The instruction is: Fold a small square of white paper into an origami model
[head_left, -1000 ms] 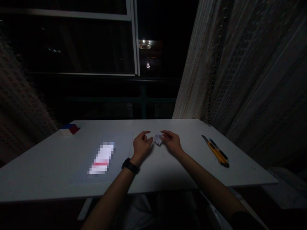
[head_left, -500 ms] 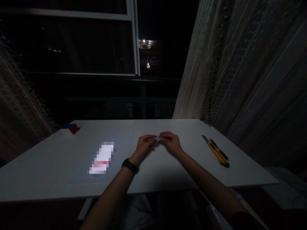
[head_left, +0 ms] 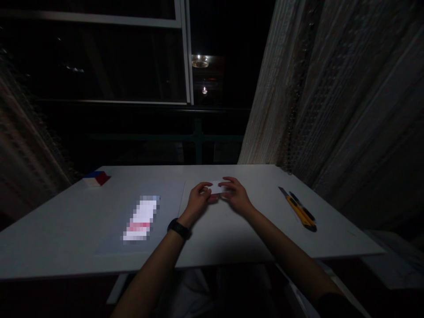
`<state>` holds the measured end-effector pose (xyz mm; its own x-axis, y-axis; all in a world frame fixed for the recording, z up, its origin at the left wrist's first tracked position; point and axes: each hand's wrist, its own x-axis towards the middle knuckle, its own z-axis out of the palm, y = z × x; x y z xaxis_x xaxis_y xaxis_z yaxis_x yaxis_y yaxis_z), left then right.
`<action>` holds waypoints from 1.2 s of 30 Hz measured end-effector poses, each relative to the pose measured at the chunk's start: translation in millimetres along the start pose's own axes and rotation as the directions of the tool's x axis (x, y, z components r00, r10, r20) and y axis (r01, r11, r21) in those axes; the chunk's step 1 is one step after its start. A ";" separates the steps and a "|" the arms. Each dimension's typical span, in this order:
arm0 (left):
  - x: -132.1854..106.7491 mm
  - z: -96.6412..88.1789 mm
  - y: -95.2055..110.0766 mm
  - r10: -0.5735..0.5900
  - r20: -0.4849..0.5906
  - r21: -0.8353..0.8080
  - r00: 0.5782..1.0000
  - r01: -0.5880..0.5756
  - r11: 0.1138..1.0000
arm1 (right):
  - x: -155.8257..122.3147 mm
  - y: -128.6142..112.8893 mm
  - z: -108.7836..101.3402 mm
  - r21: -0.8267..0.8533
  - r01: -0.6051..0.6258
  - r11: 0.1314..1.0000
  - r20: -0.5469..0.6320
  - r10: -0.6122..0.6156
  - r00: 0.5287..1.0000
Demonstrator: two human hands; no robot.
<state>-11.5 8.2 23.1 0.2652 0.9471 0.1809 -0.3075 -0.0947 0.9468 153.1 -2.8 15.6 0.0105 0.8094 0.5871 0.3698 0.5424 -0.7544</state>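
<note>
A small piece of white paper (head_left: pixel 217 187) is held between my two hands above the middle of the white table (head_left: pixel 232 240). My left hand (head_left: pixel 199 196), with a dark band on its wrist, pinches the paper's left side. On the right side, my right hand (head_left: pixel 236 194) has its fingers curled around the paper's edge. Fine folds in the paper are too dim and small to make out.
A phone with a lit, blurred screen (head_left: pixel 141 218) lies on a large pale sheet (head_left: pixel 172 198) at left. Farther left sits a puzzle cube (head_left: pixel 96 178). A yellow utility knife (head_left: pixel 300 212) and a dark pen (head_left: pixel 302 205) lie at right. Curtains (head_left: pixel 265 101) flank the window.
The paper, seen before as a small narrow folded shape between my fingertips, now shows a wider flat face. My fingers have spread a little and my hands have shifted slightly.
</note>
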 end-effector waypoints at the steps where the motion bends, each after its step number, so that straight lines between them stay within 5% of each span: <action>1: 0.4 -0.8 -0.8 0.007 0.012 0.001 1.000 -0.007 1.000 | 0.4 -0.2 -2.0 0.000 -0.003 1.000 0.022 0.003 1.000; 8: 3.8 -6.2 -5.8 0.082 0.072 0.174 0.994 -0.094 0.980 | 2.4 10.8 -7.3 0.054 -0.015 0.998 0.115 0.008 0.993; 15: 4.9 -6.2 -4.2 -0.018 0.024 0.179 1.000 0.014 0.984 | 0.7 9.0 -1.1 0.108 -0.025 0.994 0.110 0.013 0.994; 23: 0.3 -1.7 -4.3 -0.142 -0.011 -0.021 0.990 0.142 0.990 | -1.0 6.6 -0.1 0.097 -0.033 0.995 0.108 0.022 0.994; 36: -0.3 -4.6 2.4 -0.224 -0.009 -0.058 0.975 0.223 0.973 | -0.3 6.8 -0.4 0.325 -0.250 0.912 0.171 0.203 0.964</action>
<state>-16.5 9.1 24.0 0.3191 0.9469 -0.0381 -0.2929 0.1368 0.9463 156.0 0.6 10.4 -0.0731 0.9291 0.3624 0.0322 0.3654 -0.9303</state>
